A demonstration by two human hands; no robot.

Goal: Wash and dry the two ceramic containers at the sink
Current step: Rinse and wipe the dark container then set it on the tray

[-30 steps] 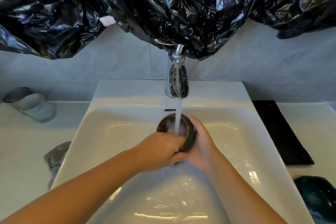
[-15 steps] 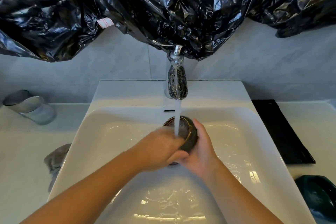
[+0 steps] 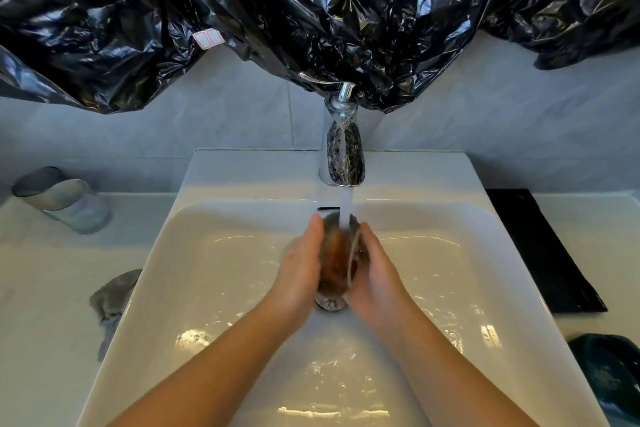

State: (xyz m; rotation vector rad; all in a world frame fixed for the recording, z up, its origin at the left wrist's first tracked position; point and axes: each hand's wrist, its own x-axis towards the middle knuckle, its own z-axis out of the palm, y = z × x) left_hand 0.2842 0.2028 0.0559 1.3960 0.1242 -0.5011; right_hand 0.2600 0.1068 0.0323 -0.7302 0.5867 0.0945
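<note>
Both hands hold the brown ceramic container [image 3: 337, 253] in a shared grip, my left hand [image 3: 300, 262] and right hand [image 3: 375, 269] pressed to its sides under the faucet [image 3: 343, 146] stream [image 3: 345, 211], above the sink [image 3: 207, 288] drain [image 3: 330, 303].

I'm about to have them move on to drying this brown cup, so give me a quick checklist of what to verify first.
1. Brown cup held between left hand and right hand: ok.
2. Cup under the water stream: ok.
3. Tap turned off: not ok, water is running.
4. Cup fully rinsed: cannot tell, it is blurred.
5. Grey cloth within reach, left of the sink: ok.
6. Dark green container washed: cannot tell.
</note>
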